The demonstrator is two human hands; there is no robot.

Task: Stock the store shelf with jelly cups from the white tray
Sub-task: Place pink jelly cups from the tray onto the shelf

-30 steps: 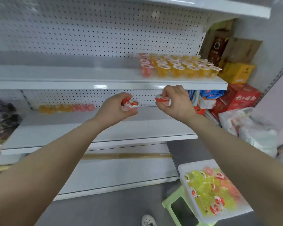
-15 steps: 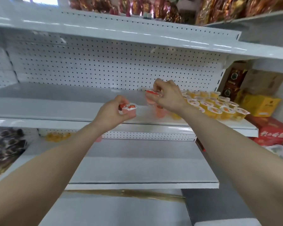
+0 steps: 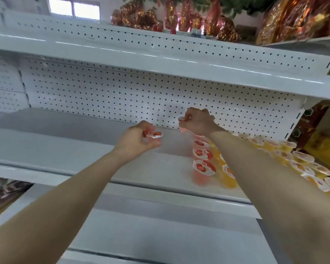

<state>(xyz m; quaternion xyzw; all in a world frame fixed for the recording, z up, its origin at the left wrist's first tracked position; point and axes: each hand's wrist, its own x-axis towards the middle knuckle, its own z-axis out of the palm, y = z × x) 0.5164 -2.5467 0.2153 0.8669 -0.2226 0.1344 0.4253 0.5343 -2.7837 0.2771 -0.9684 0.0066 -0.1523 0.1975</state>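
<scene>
Both arms reach up, left hand (image 3: 136, 141) and right hand (image 3: 198, 122) each pinching a jelly cup (image 3: 154, 134)

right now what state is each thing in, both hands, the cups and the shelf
left hand, grips a sealed red cup above the shelf
right hand, pinches a second red cup by its rim, behind the red row
red row, upright, sealed, standing on the shelf
orange cups, upright, sealed, right of the red row
shelf, cups stand at its right end
</scene>
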